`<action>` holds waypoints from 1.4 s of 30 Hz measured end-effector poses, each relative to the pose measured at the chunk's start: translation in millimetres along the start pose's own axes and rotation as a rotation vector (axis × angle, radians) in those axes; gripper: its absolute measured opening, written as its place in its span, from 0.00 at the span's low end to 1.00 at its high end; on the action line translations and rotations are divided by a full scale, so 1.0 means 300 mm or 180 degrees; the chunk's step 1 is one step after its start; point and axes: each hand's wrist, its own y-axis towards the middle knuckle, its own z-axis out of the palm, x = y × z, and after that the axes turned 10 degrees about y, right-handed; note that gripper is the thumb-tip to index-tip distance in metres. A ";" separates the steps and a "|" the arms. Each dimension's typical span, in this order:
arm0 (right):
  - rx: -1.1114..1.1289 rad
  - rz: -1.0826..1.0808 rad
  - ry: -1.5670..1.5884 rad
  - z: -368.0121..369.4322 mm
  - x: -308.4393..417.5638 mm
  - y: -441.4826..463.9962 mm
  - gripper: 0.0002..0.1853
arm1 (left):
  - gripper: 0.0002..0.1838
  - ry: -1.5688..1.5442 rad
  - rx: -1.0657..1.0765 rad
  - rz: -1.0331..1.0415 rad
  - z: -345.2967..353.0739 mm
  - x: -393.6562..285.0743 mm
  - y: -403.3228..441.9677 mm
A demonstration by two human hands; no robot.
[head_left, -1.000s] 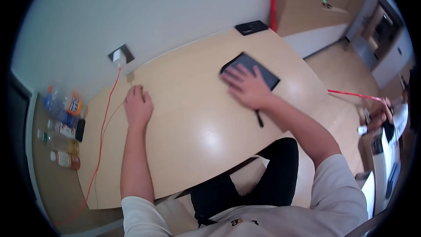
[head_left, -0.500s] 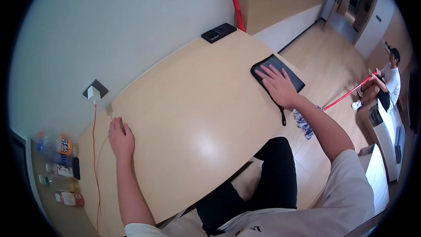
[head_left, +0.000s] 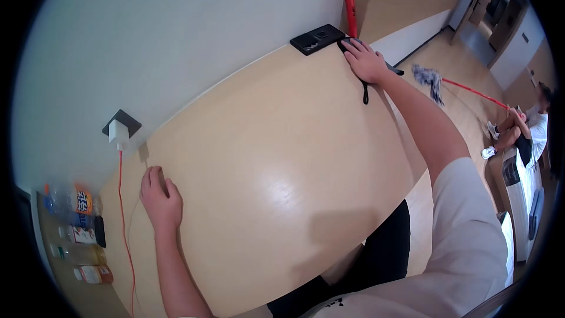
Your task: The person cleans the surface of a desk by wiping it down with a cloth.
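My right hand (head_left: 368, 65) lies flat over a dark zippered pouch (head_left: 394, 70) at the far right corner of the wooden table (head_left: 253, 159). Most of the pouch is hidden under it, and a wrist strap (head_left: 366, 92) hangs out toward me. Just left of the pouch, at the wall edge, lies a black phone (head_left: 318, 39), face down. On the table's left side rests my left hand (head_left: 162, 200), thumb apart from the fingers and nothing visibly held. An orange-red charging cable (head_left: 123, 200) runs beside it from a white plug (head_left: 118, 133) in the wall.
Several drink bottles (head_left: 82, 253) stand on a shelf at the left. A red pole (head_left: 349, 0) leans behind the phone. On the right, a seated person (head_left: 532, 126) holds a mop (head_left: 429, 79) with a red handle, its head on the floor.
My right hand has slid the pouch away from me to the far corner, up against the phone. My left hand stays in place. The other person's mop head has swung farther away.
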 end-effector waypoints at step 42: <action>0.0010 0.1067 0.0334 -0.167 -0.260 -0.859 0.34 | 0.21 -0.0307 -0.0496 0.0280 0.139 0.088 0.043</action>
